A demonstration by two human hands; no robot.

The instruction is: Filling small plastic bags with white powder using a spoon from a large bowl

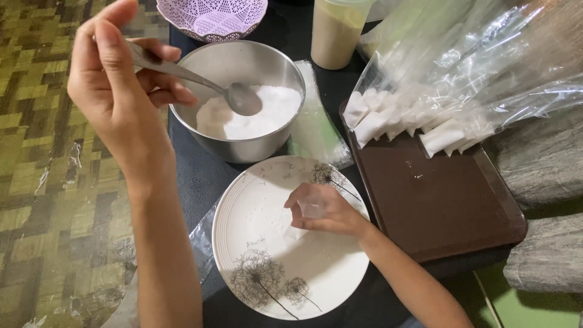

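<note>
The left hand point(118, 91) is raised, wrist bent, back of the hand toward the camera, thumb and fingers pinched in a closed grip. The right hand point(322, 209) sits lower, palm down, fingertips curled together in a light pinch, forearm running toward the lower right.

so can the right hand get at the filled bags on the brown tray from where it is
Probably yes. The right hand holds a small clear bag over the plate, and the filled bags lie at the tray's far end, with only bare tray between.
</note>
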